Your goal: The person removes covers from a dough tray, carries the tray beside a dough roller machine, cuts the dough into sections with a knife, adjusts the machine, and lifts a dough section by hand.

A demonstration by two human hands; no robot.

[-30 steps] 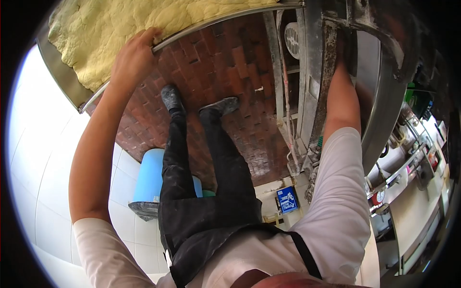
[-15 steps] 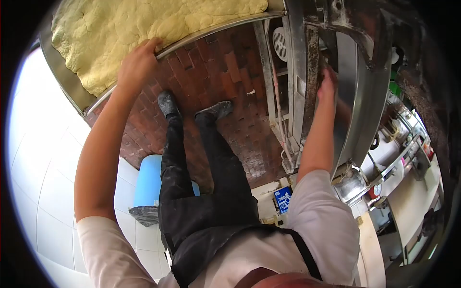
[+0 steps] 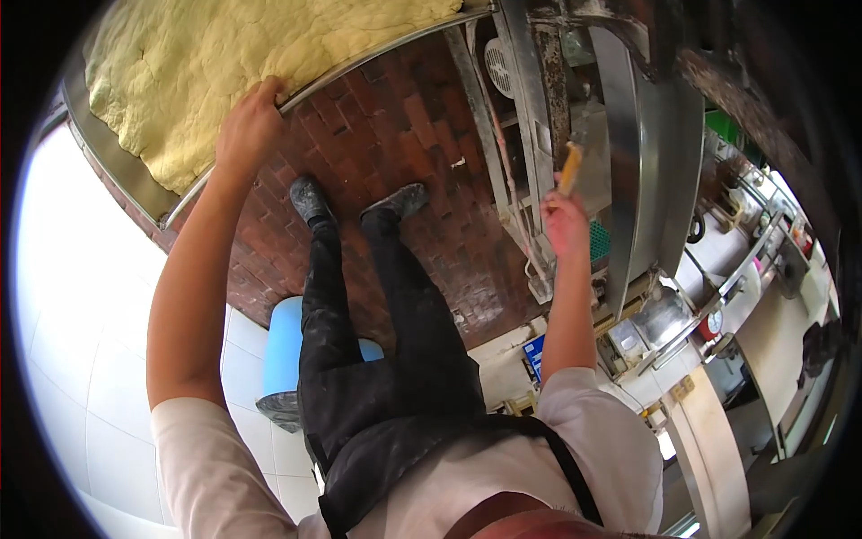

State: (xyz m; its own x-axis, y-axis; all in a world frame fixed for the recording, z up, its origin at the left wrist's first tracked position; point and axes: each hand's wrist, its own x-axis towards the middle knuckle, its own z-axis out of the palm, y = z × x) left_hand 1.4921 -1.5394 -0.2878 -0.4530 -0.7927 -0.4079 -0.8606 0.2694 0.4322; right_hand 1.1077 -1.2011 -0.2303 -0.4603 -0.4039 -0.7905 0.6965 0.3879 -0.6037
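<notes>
A wide slab of pale yellow dough (image 3: 260,45) lies in a large metal tray (image 3: 135,184) at the upper left. My left hand (image 3: 251,130) is closed over the tray's near rim, its fingertips beside the dough; the thumb is hidden. At the right, my right hand (image 3: 566,220) is raised in front of a metal frame. Its fingers are wrapped round a short yellowish-brown tool (image 3: 570,169) that looks like a wooden handle or brush; its exact kind is unclear.
Metal uprights (image 3: 530,117) and a steel panel (image 3: 669,162) stand at the right. Below is a red brick floor (image 3: 386,135), with a blue bin (image 3: 283,346) by the white tiled wall (image 3: 81,359). A kitchen counter (image 3: 763,395) lies at the far right.
My right hand has come out from behind the metal upright, back toward my body, and now shows the yellowish-brown tool in it. My left hand stays at the tray rim.
</notes>
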